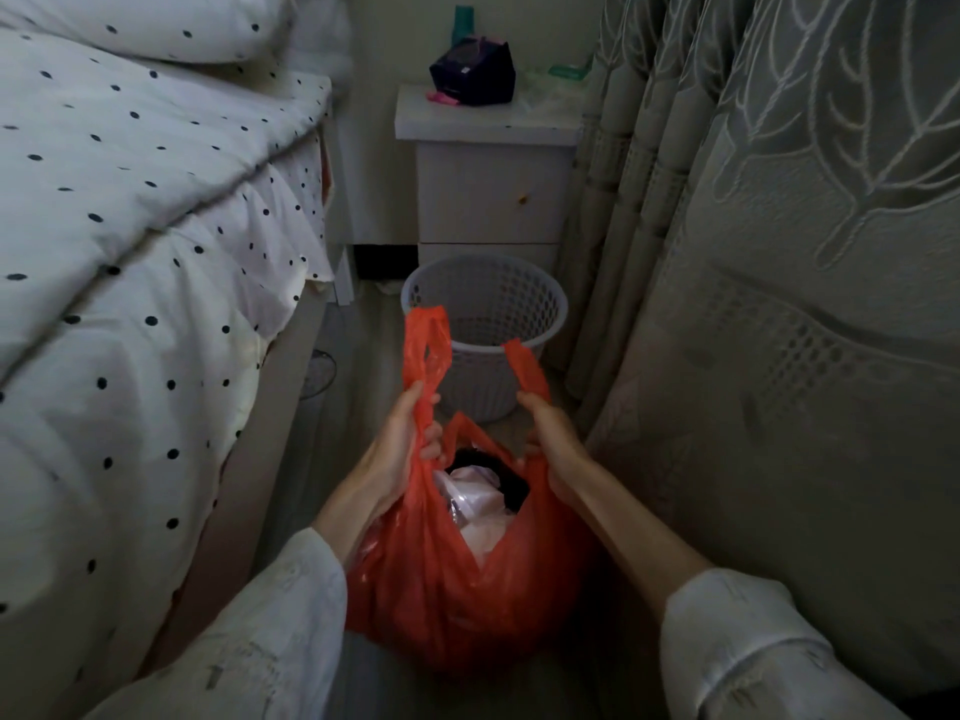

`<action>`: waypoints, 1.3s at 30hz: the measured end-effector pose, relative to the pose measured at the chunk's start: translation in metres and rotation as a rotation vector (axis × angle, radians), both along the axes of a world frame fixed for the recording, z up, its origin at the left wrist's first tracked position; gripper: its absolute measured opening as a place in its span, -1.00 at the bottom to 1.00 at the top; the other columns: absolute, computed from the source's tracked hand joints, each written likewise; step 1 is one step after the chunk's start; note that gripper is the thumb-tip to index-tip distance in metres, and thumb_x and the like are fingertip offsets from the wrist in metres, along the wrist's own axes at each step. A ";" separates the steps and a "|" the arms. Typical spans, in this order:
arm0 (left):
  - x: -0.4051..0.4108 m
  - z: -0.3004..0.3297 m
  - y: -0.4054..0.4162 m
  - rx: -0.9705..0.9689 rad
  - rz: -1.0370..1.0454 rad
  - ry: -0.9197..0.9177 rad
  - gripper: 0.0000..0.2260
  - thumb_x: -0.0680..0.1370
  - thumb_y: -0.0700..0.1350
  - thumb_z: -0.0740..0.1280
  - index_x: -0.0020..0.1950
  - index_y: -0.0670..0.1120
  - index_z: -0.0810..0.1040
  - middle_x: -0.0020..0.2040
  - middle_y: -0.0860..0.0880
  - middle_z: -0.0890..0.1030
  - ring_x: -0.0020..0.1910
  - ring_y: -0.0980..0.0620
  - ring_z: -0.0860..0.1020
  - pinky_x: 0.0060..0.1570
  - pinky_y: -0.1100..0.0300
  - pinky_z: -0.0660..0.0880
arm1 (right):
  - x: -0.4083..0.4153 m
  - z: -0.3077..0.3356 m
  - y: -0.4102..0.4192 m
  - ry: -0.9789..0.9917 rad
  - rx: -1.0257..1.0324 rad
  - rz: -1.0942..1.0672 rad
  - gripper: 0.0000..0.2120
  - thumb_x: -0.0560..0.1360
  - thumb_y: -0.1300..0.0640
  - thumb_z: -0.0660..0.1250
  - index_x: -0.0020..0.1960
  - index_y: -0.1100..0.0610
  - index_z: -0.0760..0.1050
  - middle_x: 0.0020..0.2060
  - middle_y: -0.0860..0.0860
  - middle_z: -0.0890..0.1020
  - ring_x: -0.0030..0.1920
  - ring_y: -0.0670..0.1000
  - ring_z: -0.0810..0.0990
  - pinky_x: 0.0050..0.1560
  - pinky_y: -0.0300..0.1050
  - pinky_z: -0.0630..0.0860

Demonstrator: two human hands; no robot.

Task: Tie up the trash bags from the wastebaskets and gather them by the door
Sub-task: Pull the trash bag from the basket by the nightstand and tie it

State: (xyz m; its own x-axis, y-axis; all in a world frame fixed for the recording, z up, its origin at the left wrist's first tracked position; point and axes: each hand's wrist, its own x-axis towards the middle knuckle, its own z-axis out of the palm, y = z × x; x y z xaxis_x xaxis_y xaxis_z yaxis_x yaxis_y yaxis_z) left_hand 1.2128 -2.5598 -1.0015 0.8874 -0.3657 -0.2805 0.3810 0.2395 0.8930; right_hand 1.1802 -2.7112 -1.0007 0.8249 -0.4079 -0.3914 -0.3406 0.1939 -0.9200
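Bag (441, 589), red plastic and bulging, sits low in front of the wastebasket (485, 324), between the bed (130, 252) and the curtain (779, 252). The wastebasket is a pale perforated tub standing just behind the bag, with no liner visible, and behind it is a white nightstand (488, 189) carrying a dark pouch (474, 72). This single head view shows the bag's mouth gaping, with pale crumpled waste and something dark inside.

The left hand (402, 444) is closed in a fist round the left handle (427, 345) of the bag, whose loop sticks up above the knuckles. The right hand (553, 439) is closed round the right handle (524, 368) in the same way, with its strip rising toward the wastebasket rim. The two fists sit apart, on either side of the open mouth.

The bag looks already lifted out, so the step in hand appears to be the tying itself, with no knot made yet. The next move would call for bringing the two handles together over the mouth, crossing one under the other and pulling snug, taking care that the thin plastic does not tear and the contents stay down. No door is in sight.
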 end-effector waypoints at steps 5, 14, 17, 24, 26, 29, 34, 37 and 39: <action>-0.006 0.000 -0.008 0.213 0.007 -0.318 -0.79 0.62 -0.11 0.05 -0.16 -0.06 0.38 -0.42 0.03 0.28 -0.65 0.24 0.25 -0.61 0.45 0.21 | -0.001 -0.003 0.002 0.050 -0.051 0.002 -0.62 0.56 0.22 0.11 -0.44 0.12 0.28 -0.74 -0.06 0.26 -0.75 -0.14 0.21 -0.64 -0.41 0.12; -0.002 -0.009 -0.011 0.768 -0.094 -0.668 -0.81 0.58 -0.19 0.15 -0.08 -0.26 0.50 -0.09 -0.27 0.61 -0.03 -0.16 0.57 -0.05 0.07 0.42 | -0.011 0.015 0.009 -0.078 0.199 0.433 -0.71 0.50 0.34 0.04 -0.34 0.12 0.37 -0.67 -0.13 0.42 -0.53 -0.13 0.35 -0.50 -0.27 0.25; -0.005 -0.010 -0.011 0.864 -0.101 -0.735 -0.81 0.57 -0.17 0.16 -0.09 -0.25 0.51 -0.04 -0.29 0.62 0.01 -0.24 0.57 -0.05 0.05 0.41 | -0.015 0.022 0.010 -0.157 0.297 0.484 -0.73 0.58 0.19 0.11 -0.27 0.13 0.45 -0.64 -0.10 0.46 -0.60 -0.18 0.40 -0.56 -0.35 0.32; -0.006 -0.002 -0.016 0.652 -0.116 -0.520 -0.72 0.55 -0.18 0.24 -0.35 -0.18 0.53 -0.50 0.02 0.55 -0.50 0.23 0.47 -0.38 0.29 0.39 | -0.001 0.011 0.003 -0.138 0.344 0.269 -0.58 0.58 -0.08 0.09 -0.40 0.08 0.31 -0.69 -0.11 0.25 -0.67 -0.17 0.22 -0.59 -0.30 0.19; -0.006 0.000 -0.013 0.550 -0.140 -0.364 -0.74 0.52 -0.26 0.27 -0.38 -0.16 0.50 -0.65 0.07 0.48 -0.64 0.25 0.40 -0.53 0.38 0.36 | -0.007 0.015 -0.002 -0.083 0.261 0.346 -0.57 0.56 -0.08 0.13 -0.43 0.07 0.27 -0.69 -0.10 0.26 -0.67 -0.16 0.22 -0.58 -0.30 0.18; -0.005 0.008 -0.002 0.364 -0.207 -0.155 -0.91 0.48 -0.27 0.32 -0.17 -0.26 0.59 -0.43 -0.03 0.59 -0.43 0.11 0.51 -0.36 0.30 0.46 | -0.011 0.018 -0.010 -0.089 -0.300 0.579 -0.57 0.53 0.04 0.25 -0.50 0.09 0.35 -0.70 -0.09 0.39 -0.64 -0.20 0.33 -0.52 -0.35 0.27; 0.002 0.026 0.004 0.116 -0.198 0.092 -0.78 0.48 -0.22 0.15 -0.04 -0.17 0.58 -0.34 -0.08 0.58 -0.38 0.06 0.52 -0.38 0.28 0.52 | -0.010 0.021 -0.018 -0.243 -0.954 0.591 -0.89 0.36 0.21 0.42 -0.12 0.12 0.67 -0.17 0.07 0.71 -0.15 -0.17 0.58 -0.06 -0.13 0.47; 0.001 0.025 0.001 0.161 -0.183 0.109 -0.73 0.58 -0.13 0.06 -0.04 -0.15 0.55 -0.44 -0.07 0.63 -0.43 0.05 0.58 -0.43 0.28 0.54 | -0.014 0.018 -0.014 -0.375 -0.906 0.429 -0.80 0.36 0.24 0.44 -0.02 0.17 0.66 -0.10 0.15 0.69 -0.07 0.01 0.61 -0.01 -0.15 0.45; -0.003 0.025 -0.001 0.210 -0.193 0.053 -0.76 0.60 -0.14 0.12 -0.03 -0.18 0.56 -0.46 -0.07 0.65 -0.48 0.08 0.60 -0.48 0.29 0.54 | -0.014 0.018 -0.011 -0.402 -0.820 0.382 -0.80 0.36 0.28 0.43 -0.02 0.20 0.66 -0.10 0.12 0.68 -0.08 0.00 0.61 0.01 -0.14 0.48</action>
State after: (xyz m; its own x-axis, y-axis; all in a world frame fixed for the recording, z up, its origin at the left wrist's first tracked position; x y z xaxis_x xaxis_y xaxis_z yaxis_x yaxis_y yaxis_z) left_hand 1.2101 -2.5604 -0.9768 0.7892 -0.4553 -0.4121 0.4491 -0.0299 0.8930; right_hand 1.1660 -2.7217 -0.9829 0.9671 -0.1059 0.2313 0.1198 -0.6126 -0.7813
